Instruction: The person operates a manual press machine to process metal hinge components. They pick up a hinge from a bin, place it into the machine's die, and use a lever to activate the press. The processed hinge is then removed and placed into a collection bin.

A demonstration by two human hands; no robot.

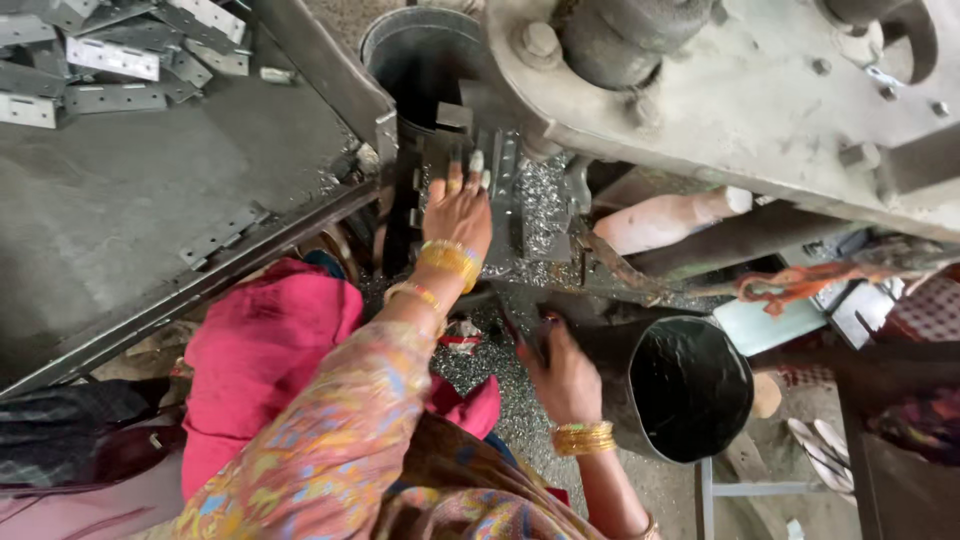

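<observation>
I noted the grey press machine point(740, 90) overhead and a steel tabletop point(130, 200) carrying hinge plates point(110, 60). A black bucket point(690, 385) stood beside my right hand point(562, 378), curled closed on a dark part. My left hand point(458, 210) lay open-fingered, touching the metal piece point(500, 190) on the press bed.

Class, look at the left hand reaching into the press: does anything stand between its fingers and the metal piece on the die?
Nothing visible does. The left hand already lies on the metal piece on the die, fingers touching it. The heavy press frame hangs above and to the right, not between them.
</observation>
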